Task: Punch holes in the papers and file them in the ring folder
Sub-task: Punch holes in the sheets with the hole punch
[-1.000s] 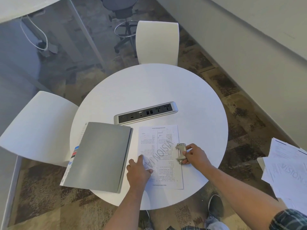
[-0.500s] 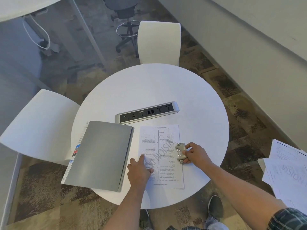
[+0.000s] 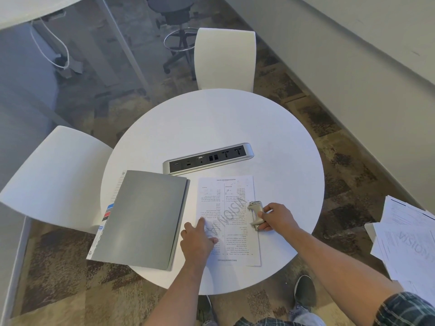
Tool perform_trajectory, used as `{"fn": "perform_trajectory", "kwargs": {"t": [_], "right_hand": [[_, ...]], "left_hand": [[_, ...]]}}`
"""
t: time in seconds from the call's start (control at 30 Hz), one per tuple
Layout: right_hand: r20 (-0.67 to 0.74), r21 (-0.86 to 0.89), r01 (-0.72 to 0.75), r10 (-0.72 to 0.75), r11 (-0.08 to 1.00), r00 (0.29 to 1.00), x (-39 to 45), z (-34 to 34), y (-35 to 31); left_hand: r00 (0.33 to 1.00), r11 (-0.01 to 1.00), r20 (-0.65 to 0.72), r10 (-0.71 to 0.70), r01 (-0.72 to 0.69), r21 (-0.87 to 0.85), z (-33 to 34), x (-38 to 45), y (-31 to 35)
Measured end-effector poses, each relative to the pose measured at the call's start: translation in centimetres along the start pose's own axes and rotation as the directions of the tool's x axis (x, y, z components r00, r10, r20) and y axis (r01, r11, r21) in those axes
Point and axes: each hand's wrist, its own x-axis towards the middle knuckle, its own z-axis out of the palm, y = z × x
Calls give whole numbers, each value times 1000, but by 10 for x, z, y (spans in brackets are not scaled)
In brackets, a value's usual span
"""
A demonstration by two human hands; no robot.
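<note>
Papers (image 3: 227, 215) lie flat on the round worktop (image 3: 211, 118), long side pointing away from me. On their left sits the shut grey ring folder (image 3: 141, 217). My left hand (image 3: 197, 238) presses the sheet down with straight fingers. My right hand (image 3: 275, 217) grips the hole punch (image 3: 255, 214) at the sheet's right edge, so that hand is nearer for punching.

sheet (image 3: 226, 217) | watermark "VISION" | loose papers (image 3: 409, 241) | "VISION"
</note>
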Motion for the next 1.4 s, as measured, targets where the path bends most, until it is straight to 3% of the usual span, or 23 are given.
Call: {"fn": "perform_trajectory", "kwargs": {"t": [0.07,0.17,0.27,0.33,0.67,0.93,1.07,1.17,1.4], "right_hand": [[8,16,-16,16,1000,1000,2,-1,-1],[34,50,-43,41,998,999,1,-3,-2],[57,75,-57,53,996,997,-2,-9,2],[69,86,-56,51,995,996,-1,-10,1],[114,128,-49,34,991,993,-4,-6,-8],[123,140,-46,29,989,992,-7,-8,-9],[110,141,-55,40,989,993,-8,-7,-8],[101,160,-45,29,986,994,-9,-6,-7],[101,187,-46,27,981,995,-7,-3,-4]], "left_hand": [[999,996,-26,20,-17,85,-3,2,3],[967,959,-99,236,-215,185,-2,-4,18],[854,846,-23,520,-512,150,15,-28,45],[786,771,25,618,-612,175,31,-44,58],[860,817,105,500,-509,271,59,-63,74],[916,860,78,393,-397,322,67,-80,94],[912,836,41,407,-390,385,69,-79,102],[913,859,-12,407,-378,344,67,-71,107],[964,943,-65,258,-237,235,56,-59,113]]}}
